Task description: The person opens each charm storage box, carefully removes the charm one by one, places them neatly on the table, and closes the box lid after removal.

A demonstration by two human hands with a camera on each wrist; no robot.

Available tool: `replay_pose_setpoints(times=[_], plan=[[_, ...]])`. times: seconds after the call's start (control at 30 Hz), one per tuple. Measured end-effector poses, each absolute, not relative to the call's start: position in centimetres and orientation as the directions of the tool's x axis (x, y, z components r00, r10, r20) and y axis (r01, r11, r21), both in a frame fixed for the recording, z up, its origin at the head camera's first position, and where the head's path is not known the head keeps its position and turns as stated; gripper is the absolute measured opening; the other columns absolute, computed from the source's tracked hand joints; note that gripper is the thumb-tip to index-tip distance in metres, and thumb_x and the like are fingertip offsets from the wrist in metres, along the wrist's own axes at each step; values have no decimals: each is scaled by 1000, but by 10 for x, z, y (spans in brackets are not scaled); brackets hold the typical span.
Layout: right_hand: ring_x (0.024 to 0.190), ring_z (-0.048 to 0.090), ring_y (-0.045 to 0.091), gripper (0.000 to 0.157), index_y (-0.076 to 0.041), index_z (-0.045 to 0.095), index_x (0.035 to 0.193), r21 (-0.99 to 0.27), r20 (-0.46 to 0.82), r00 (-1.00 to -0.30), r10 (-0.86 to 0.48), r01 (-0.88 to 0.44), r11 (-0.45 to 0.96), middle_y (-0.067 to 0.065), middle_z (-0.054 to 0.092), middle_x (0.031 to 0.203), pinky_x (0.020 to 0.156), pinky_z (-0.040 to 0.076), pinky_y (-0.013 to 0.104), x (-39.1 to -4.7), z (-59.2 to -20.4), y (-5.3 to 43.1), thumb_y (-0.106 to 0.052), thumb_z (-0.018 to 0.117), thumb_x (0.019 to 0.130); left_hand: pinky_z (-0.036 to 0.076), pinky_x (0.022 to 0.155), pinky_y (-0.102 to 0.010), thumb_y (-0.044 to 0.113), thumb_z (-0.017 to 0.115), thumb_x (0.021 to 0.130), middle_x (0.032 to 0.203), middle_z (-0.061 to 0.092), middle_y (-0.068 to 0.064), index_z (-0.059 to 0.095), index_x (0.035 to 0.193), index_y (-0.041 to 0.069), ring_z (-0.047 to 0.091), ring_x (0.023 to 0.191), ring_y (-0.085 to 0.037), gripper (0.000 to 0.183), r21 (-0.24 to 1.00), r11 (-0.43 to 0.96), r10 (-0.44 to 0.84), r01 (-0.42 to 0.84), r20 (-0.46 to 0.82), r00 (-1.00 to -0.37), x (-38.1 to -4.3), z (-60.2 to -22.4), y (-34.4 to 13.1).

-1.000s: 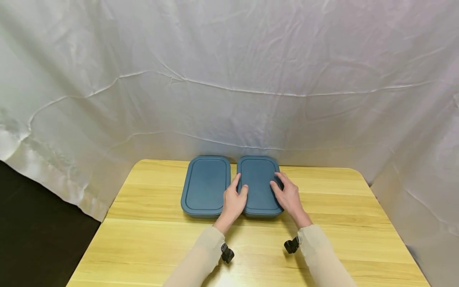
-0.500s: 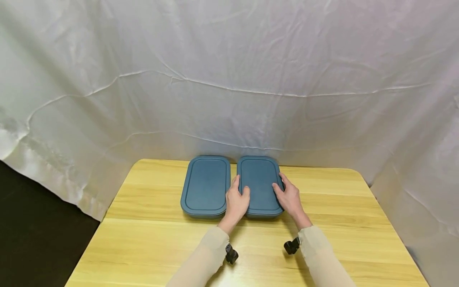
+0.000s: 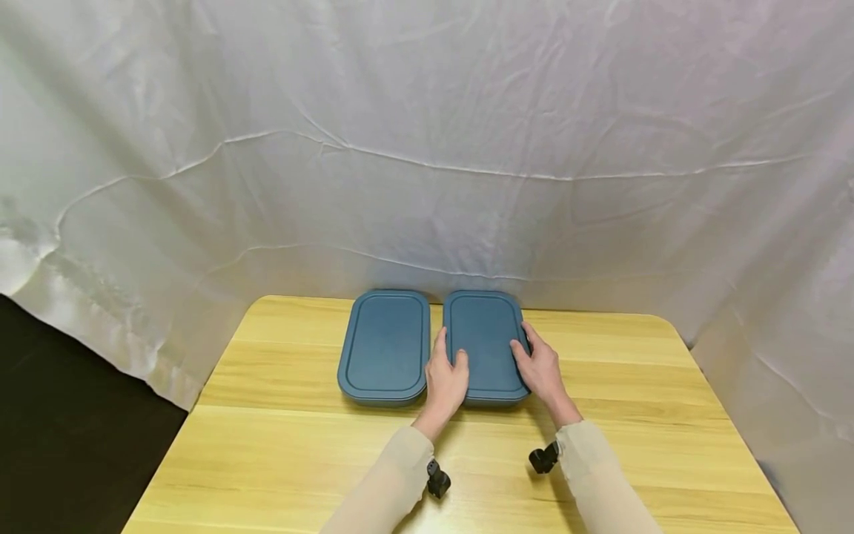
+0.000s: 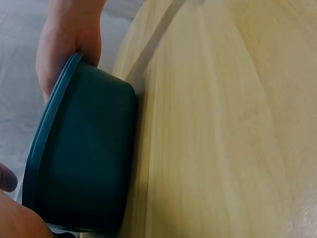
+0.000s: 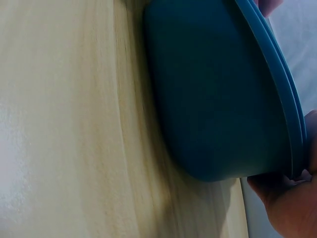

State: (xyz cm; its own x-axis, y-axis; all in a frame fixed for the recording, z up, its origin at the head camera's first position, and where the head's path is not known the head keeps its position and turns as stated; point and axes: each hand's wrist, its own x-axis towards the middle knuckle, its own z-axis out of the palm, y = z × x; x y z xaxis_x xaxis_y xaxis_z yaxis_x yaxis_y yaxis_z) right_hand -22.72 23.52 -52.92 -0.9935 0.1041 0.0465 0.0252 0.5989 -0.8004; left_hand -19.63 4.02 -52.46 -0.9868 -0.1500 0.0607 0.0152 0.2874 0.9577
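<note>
Two blue lidded food containers lie side by side at the back of the table. My left hand (image 3: 446, 377) holds the near left side of the right container (image 3: 485, 334), thumb over the lid's edge and fingers down in the gap between the containers. On the opposite side my right hand (image 3: 540, 367) grips the same container, its thumb on the lid rim and its fingers along the outer wall. In the right wrist view the fingers (image 5: 270, 187) reach below the rim. The left container (image 3: 385, 345) stands just beside my left hand, its lid on.
The wooden table (image 3: 280, 460) has rounded far corners. A pale fabric curtain (image 3: 427, 148) hangs right behind its back edge and along the sides. Dark floor (image 3: 67, 430) shows at the lower left. Small black cameras sit at both wrists.
My left hand has moved slightly right, its thumb further over the right container. My right hand has slid from over the lid outward to its right edge. The containers have barely moved.
</note>
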Motion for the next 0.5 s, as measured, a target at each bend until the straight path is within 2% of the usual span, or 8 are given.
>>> replay_pose_setpoints(times=[0.07,0.13,0.17,0.23,0.33,0.37,0.43,0.5], plan=[[153,39,45,61,-3,34,165,-803,40,-994,104,30,595,29,41,163,125,35,57,-227,-529,234,-26,52,111,41,121,-56,19,51,107,167,42,-15,32,167,10,64,128,-37,63,959,284,-161,1,49,-986,-195,-524,41],[153,39,45,62,-2,33,165,-806,38,-993,109,33,590,29,41,163,125,35,57,-227,-529,234,-26,52,111,40,122,-55,21,51,107,166,42,-17,30,167,7,59,136,-38,65,958,285,-162,-12,36,-986,-195,-523,41],[153,38,45,62,-1,32,165,-806,40,-993,110,33,591,29,41,163,125,34,57,-226,-529,234,-25,51,111,44,119,-55,22,51,107,156,55,-20,28,167,6,63,130,-36,66,958,286,-158,-22,25,-987,-195,-522,41],[153,38,46,63,1,30,165,-804,41,-992,116,37,594,30,41,163,125,35,57,-226,-529,234,-25,51,111,49,112,-53,23,51,107,123,73,-19,27,167,3,72,95,-30,68,955,295,-153,-42,4,-988,-197,-521,41],[151,41,46,63,3,31,164,-797,33,-991,126,50,602,31,43,161,124,36,57,-226,-528,234,-26,50,111,51,100,-49,25,51,106,74,61,-11,27,166,0,42,51,-19,69,950,299,-145,-89,-47,-988,-201,-519,39],[150,42,46,62,3,32,163,-795,30,-991,129,55,604,31,45,160,124,37,57,-226,-528,234,-27,50,112,50,98,-48,25,50,105,73,60,-11,27,165,-1,34,48,-20,70,949,296,-143,-106,-66,-987,-202,-518,39],[148,45,47,61,3,36,162,-788,20,-991,134,66,612,31,48,157,122,39,58,-225,-527,234,-28,50,112,49,106,-48,25,51,104,98,74,-20,31,164,-3,53,61,-22,69,945,303,-152,-126,-83,-985,-204,-516,38],[146,48,48,60,3,38,161,-788,11,-991,136,75,611,32,51,155,120,41,58,-225,-526,233,-29,50,112,45,116,-49,25,51,102,138,66,-26,34,162,-4,69,96,-30,69,941,307,-160,-144,-98,-982,-205,-514,37]])
